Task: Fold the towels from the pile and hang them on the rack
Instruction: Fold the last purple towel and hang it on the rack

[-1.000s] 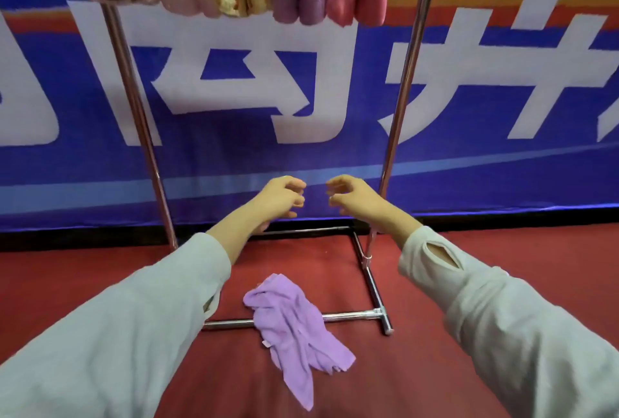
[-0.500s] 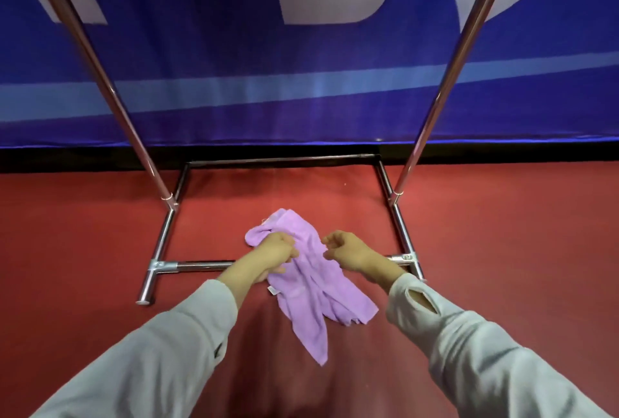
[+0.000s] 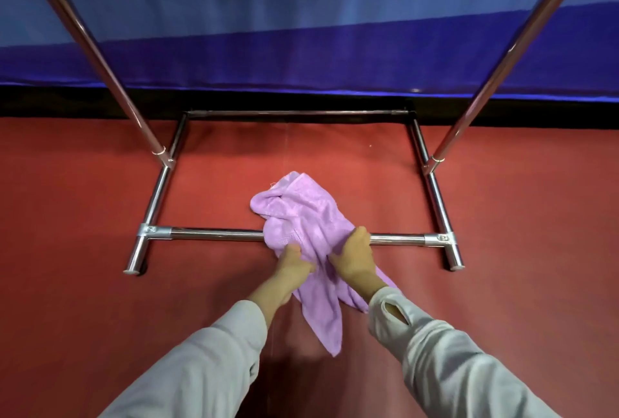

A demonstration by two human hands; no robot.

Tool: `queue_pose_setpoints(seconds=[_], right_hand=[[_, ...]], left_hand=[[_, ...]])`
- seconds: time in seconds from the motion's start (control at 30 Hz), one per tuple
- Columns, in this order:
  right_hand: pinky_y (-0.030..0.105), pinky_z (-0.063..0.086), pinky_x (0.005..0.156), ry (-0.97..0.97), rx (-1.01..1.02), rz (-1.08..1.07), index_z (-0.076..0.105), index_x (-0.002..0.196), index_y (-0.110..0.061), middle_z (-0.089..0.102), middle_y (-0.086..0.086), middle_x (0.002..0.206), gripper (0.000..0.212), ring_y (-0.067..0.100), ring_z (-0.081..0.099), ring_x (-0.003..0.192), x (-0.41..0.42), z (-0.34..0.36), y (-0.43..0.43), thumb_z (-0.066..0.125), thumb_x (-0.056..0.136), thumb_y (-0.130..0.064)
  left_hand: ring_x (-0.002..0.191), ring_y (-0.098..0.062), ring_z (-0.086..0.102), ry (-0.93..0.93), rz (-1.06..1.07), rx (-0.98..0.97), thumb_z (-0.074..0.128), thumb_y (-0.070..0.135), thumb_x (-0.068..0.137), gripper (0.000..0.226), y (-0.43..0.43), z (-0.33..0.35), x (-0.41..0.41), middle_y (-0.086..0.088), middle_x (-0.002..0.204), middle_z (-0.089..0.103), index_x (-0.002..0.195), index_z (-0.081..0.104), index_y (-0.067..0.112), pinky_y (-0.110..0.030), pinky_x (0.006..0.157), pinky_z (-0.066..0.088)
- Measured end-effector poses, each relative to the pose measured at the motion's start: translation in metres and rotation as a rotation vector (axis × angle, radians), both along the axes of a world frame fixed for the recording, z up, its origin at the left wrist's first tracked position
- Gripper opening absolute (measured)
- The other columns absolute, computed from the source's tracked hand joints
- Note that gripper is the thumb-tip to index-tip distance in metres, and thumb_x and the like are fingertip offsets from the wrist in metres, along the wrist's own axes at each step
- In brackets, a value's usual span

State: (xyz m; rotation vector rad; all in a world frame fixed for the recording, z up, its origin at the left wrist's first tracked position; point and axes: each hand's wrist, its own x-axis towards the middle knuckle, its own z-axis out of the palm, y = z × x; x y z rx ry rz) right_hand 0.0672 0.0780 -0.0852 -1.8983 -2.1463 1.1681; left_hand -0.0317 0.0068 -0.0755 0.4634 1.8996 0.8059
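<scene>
Up top, the rack (image 3: 214,235) is cut off: only its two slanted poles and the floor frame show, so the hanging bar and anything on it are out of view. Rear frame bar sits in shadow against the black strip at the wall foot, hard to make out. Part of the front bar is hidden under the towel (image 3: 303,216). Fingertips of both hands are buried in cloth, so the exact pinch points can't be seen. Towel's right lower flap is partly hidden behind the right wrist and sleeve (image 3: 445,350).

Towel is purple, crumpled, lying on the floor across the front bar of the rack base, roughly centre, bunched end inside the frame, a long tail trailing toward the person. Left hand (image 3: 294,263) is closed on the towel's near-left edge, fingers curled into the fabric. Right hand (image 3: 355,258) is closed on the cloth just beside it, over the front bar, thumb on top. Hands are near each other, cloth between them. Both arms in pale grey sleeves; the right cuff has a thumb slit.

Floor (image 3: 67,250) is red matting with a faint seam running front to back. Behind it, a blue banner (image 3: 301,32) with a lighter blue band covers the wall.
</scene>
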Motion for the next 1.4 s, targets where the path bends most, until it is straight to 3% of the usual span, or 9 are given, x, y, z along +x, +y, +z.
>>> queue_pose_setpoints(seconds=[0.1, 0.23, 0.37, 0.57, 0.7, 0.9, 1.03, 1.23, 1.4], right_hand=[[0.037, 0.037, 0.102, -0.283, -0.021, 0.165, 0.027, 0.137, 0.000, 0.034, 0.016, 0.137, 0.057, 0.033, 0.039, 0.128, 0.014, -0.014, -0.010, 0.055, 0.090, -0.016], [0.039, 0.038, 0.099, -0.360, 0.004, 0.278, 0.037, 0.134, -0.007, 0.038, 0.014, 0.135, 0.041, 0.032, 0.038, 0.127, 0.034, -0.024, -0.013, 0.048, 0.096, -0.019], [0.030, 0.038, 0.076, 0.034, -0.087, 0.115, 0.051, 0.096, -0.012, 0.060, 0.013, 0.101, 0.008, 0.031, 0.055, 0.094, 0.033, -0.018, -0.003, 0.055, 0.093, -0.018], [0.016, 0.033, 0.046, 0.575, -0.139, -0.240, 0.043, 0.069, -0.018, 0.046, -0.002, 0.062, 0.029, 0.011, 0.039, 0.055, 0.015, 0.023, 0.015, 0.062, 0.091, -0.013], [0.025, 0.033, 0.054, 0.650, -0.118, -0.293, 0.040, 0.063, -0.018, 0.042, -0.004, 0.056, 0.036, 0.010, 0.036, 0.054, 0.004, 0.053, 0.024, 0.060, 0.093, -0.014], [0.037, 0.044, 0.074, 0.718, 0.021, -0.375, 0.040, 0.074, -0.021, 0.048, -0.002, 0.071, 0.027, 0.018, 0.047, 0.072, 0.002, 0.127, 0.024, 0.053, 0.096, -0.012], [0.023, 0.044, 0.058, 0.993, -0.118, -0.326, 0.054, 0.093, -0.014, 0.052, 0.001, 0.074, 0.019, 0.012, 0.049, 0.062, 0.006, 0.201, 0.011, 0.049, 0.095, 0.004], [0.012, 0.048, 0.049, 1.155, -0.219, -0.265, 0.061, 0.106, 0.000, 0.057, 0.005, 0.079, 0.017, 0.003, 0.061, 0.055, 0.020, 0.315, -0.020, 0.049, 0.095, 0.005], [0.013, 0.054, 0.061, 1.238, -0.133, -0.269, 0.057, 0.121, 0.004, 0.058, 0.010, 0.088, 0.034, 0.014, 0.057, 0.077, 0.041, 0.390, -0.045, 0.043, 0.091, 0.012]], left_hand=[[0.082, -0.017, 0.045, 0.043, -0.012, 0.006, 0.065, -0.001, 0.073, 0.036, -0.005, -0.005, 0.003, 0.003, 0.074, 0.043, 0.072, 0.038, 0.023, -0.020, 0.062, 0.039], [0.106, -0.019, 0.049, 0.139, -0.167, -0.054, 0.066, 0.001, 0.079, 0.034, -0.008, -0.015, 0.005, -0.005, 0.113, 0.040, 0.113, 0.060, 0.003, -0.025, 0.089, 0.043], [0.126, -0.018, 0.039, 0.156, -0.222, -0.081, 0.069, 0.003, 0.081, 0.044, -0.008, -0.012, 0.014, -0.003, 0.131, 0.028, 0.123, 0.057, 0.008, -0.026, 0.104, 0.037], [0.104, -0.013, 0.036, 0.273, -0.304, 0.119, 0.087, 0.035, 0.055, 0.069, -0.010, 0.008, 0.030, 0.002, 0.110, 0.029, 0.108, 0.044, 0.022, -0.027, 0.090, 0.038], [0.082, -0.015, 0.055, 0.049, -0.053, 0.378, 0.078, 0.024, 0.074, 0.029, -0.007, 0.030, 0.031, 0.005, 0.084, 0.058, 0.090, 0.055, 0.018, -0.029, 0.074, 0.047], [0.058, -0.005, 0.055, 0.176, 0.034, 0.535, 0.057, -0.004, 0.089, 0.019, -0.012, 0.100, 0.014, 0.002, 0.076, 0.050, 0.099, 0.047, 0.008, -0.018, 0.057, 0.047], [0.042, -0.001, 0.040, 0.198, 0.017, 0.604, 0.048, -0.005, 0.092, 0.016, -0.016, 0.151, 0.004, 0.000, 0.058, 0.046, 0.087, 0.057, 0.007, -0.018, 0.049, 0.035], [0.086, -0.008, 0.055, 0.228, -0.265, 0.655, 0.072, 0.000, 0.070, 0.041, -0.027, 0.246, 0.020, -0.004, 0.101, 0.060, 0.103, 0.054, 0.015, -0.008, 0.071, 0.043], [0.079, -0.017, 0.053, 0.295, 0.117, 0.817, 0.055, 0.011, 0.094, 0.009, -0.042, 0.324, 0.019, -0.003, 0.080, 0.063, 0.092, 0.064, 0.008, -0.021, 0.069, 0.043]])
